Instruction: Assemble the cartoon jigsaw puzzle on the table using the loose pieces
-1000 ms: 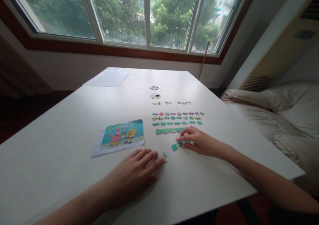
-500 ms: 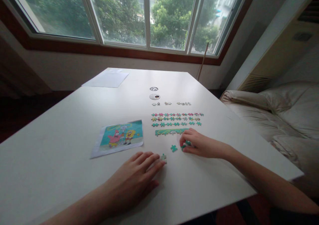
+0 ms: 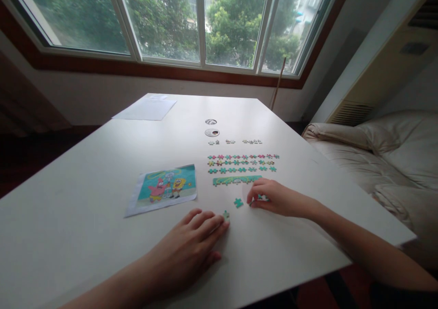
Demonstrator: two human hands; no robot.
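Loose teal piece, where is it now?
Head view: loose teal piece lies on the table just left of the right hand, below the assembled strip.

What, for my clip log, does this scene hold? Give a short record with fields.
left hand: flat on the table, fingertips touching a small piece
right hand: fingers closed on a teal piece, low at the table
loose piece: teal, between the hands, untouched
strip: joined pieces, just beyond the right hand
rows: three lines of separate pieces behind the strip
print: cartoon picture, left of the strip
far end: sheet, two discs
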